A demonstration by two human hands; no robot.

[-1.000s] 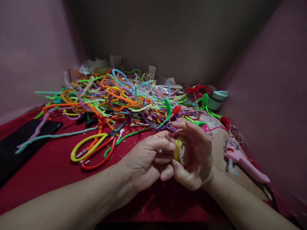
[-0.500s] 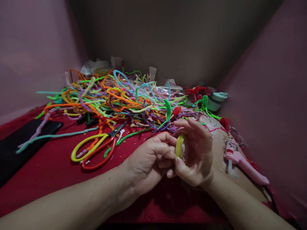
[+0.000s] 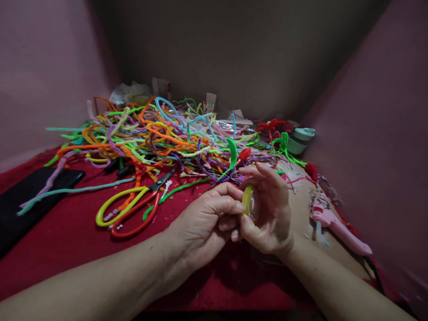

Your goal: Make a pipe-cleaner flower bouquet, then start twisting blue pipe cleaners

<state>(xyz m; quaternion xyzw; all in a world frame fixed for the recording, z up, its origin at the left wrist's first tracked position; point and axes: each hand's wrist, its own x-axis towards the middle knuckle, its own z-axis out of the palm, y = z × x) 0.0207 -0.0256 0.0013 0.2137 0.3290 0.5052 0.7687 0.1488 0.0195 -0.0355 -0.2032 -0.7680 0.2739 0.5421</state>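
Note:
A small roll of yellow tape point(image 3: 247, 200) is held upright above the red cloth. My right hand point(image 3: 269, 214) is closed around its far side, with the thumb at the lower edge and the fingers curved over the top. My left hand point(image 3: 214, 218) pinches at the near edge of the roll with thumb and forefinger. Whether a loose tape end lies between those fingertips is too small to tell. Just beyond the hands lie a red pipe-cleaner bud point(image 3: 244, 154) and a green pipe-cleaner leaf point(image 3: 232, 153).
Scissors point(image 3: 125, 216) with one yellow and one red handle lie left of my hands. A tangled heap of pipe cleaners point(image 3: 160, 138) spreads behind. At right, a pink glue gun point(image 3: 341, 227) rests on a board point(image 3: 301, 205), near a lidded container point(image 3: 300, 140). A black flat object point(image 3: 40, 200) lies far left.
The whole view has shifted slightly, so everything sits a little further left. Both hands keep their hold on the tape roll, which has turned slightly between them.

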